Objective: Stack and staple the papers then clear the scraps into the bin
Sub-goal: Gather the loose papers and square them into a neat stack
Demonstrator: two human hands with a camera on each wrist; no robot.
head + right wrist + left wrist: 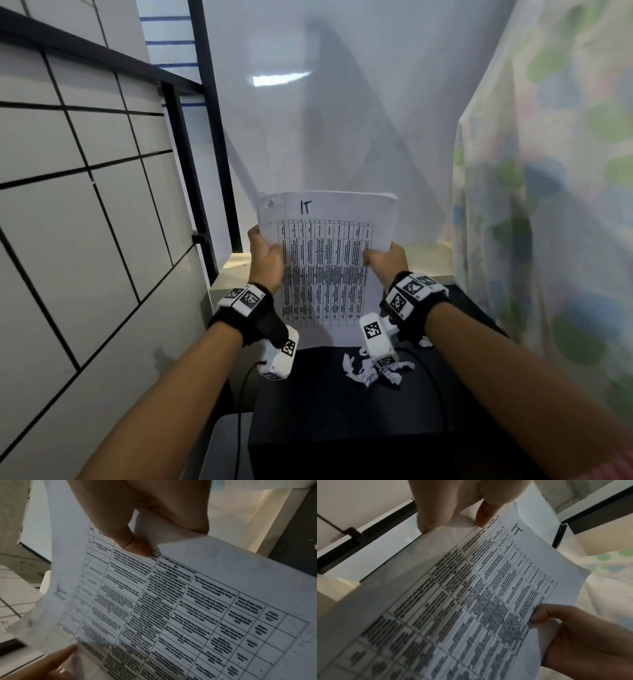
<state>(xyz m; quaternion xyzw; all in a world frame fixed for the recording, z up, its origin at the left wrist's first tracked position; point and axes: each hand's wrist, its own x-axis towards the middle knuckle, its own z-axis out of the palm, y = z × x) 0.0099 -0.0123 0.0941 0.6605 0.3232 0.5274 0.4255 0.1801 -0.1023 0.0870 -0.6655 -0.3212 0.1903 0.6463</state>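
A stack of white papers (325, 260) printed with a table and marked "IT" stands upright, its bottom edge on the black table (342, 411). My left hand (265, 255) grips its left edge, thumb on the front. My right hand (383, 258) pinches the right edge. The left wrist view shows the papers (488, 588) held between my left hand (462, 507) above and my right hand (573, 632) below. In the right wrist view my right hand (142, 520) pinches the papers (188, 601), and my left hand (51, 662) shows at the lower left. Crumpled paper scraps (373, 368) lie on the table near the sheets.
A tiled wall (68, 205) with a black frame (202, 171) stands on the left. A patterned curtain (548, 188) hangs on the right. A pale wall (325, 120) rises behind the table. A black cable (239, 411) hangs off the table's left side.
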